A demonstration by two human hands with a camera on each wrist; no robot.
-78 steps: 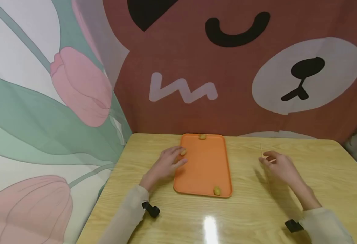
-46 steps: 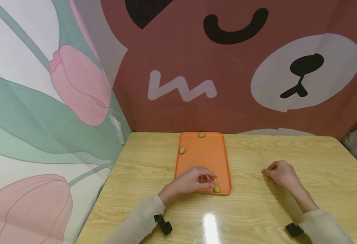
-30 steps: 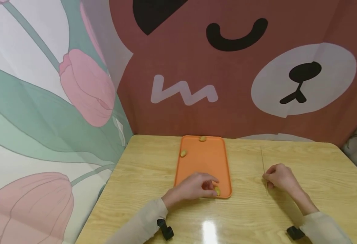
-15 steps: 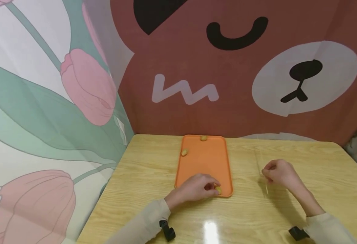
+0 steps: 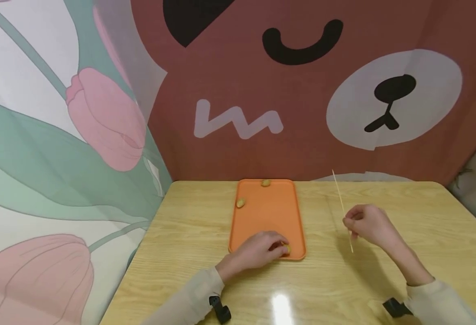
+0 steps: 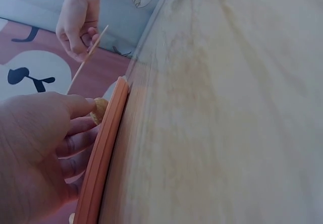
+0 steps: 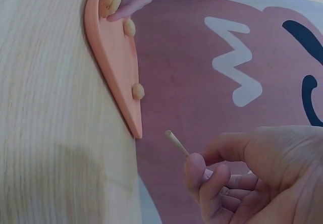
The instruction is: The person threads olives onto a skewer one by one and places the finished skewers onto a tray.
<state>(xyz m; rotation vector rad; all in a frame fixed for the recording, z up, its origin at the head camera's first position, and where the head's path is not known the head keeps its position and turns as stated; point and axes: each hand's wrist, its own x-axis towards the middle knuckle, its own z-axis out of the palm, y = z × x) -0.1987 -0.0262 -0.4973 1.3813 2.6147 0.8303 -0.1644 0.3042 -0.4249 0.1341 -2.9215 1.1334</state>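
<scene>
At the near right corner of an orange tray (image 5: 268,216), my left hand (image 5: 256,250) pinches a small golden-brown ball (image 7: 109,3) between thumb and fingers. Mostly covered by that hand in the head view, the ball sits low, close by the tray's rim. To the right of the tray, my right hand (image 5: 370,223) pinches a thin wooden skewer (image 5: 337,189) around its lower part. The skewer slants above the table, its far end leaning left. Two similar balls lie on the tray: one ball (image 5: 240,203) by the left rim, another ball (image 5: 265,183) by the far rim.
The wooden table (image 5: 197,212) carries the tray left of its middle. A brown bear-print cloth (image 5: 238,158) hangs right behind the table's far edge. A flower-print cloth (image 5: 108,119) stands along the left side.
My left hand has moved from the ball at the left rim to the near right one, and its fingers have closed on it. My right hand has lifted the skewer and tilted it left.
</scene>
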